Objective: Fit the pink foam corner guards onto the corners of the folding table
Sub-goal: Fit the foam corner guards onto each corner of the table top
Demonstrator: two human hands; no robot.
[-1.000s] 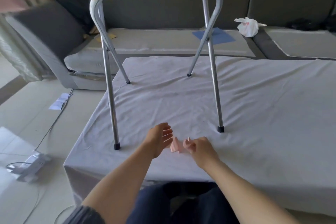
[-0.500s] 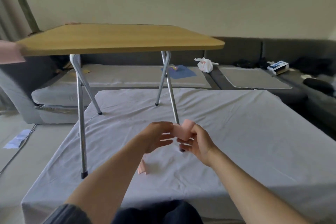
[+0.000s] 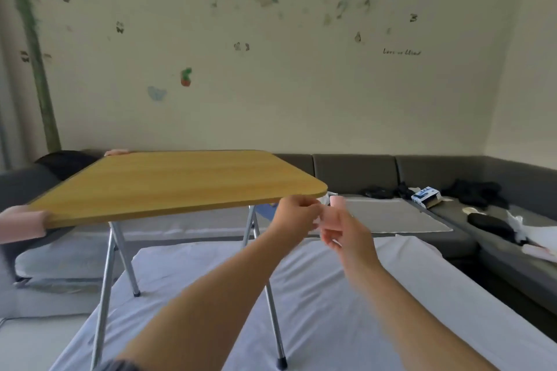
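Since the frame half a second earlier, both hands have risen from above the bed to the near right corner of the desk (image 3: pixel 180 181), carrying one pink corner guard (image 3: pixel 334 205) with them.

The left hand (image 3: pixel 297 214) has its fingers curled and pinches the guard's left side, just below the desk's rounded corner. The right hand (image 3: pixel 343 229) grips the guard from the right with curled fingers (image 3: pixel 331 239); the guard sits between the two hands, just beside the corner, not yet on it.

Fitted guards: one (image 3: pixel 22 224) on the near left corner, one (image 3: pixel 117 152) on the far left corner.

A blue-and-white box (image 3: pixel 426 196) lies on the grey sofa (image 3: pixel 355 170); its print is unreadable. Wall lettering (image 3: pixel 401 52) is blurred.
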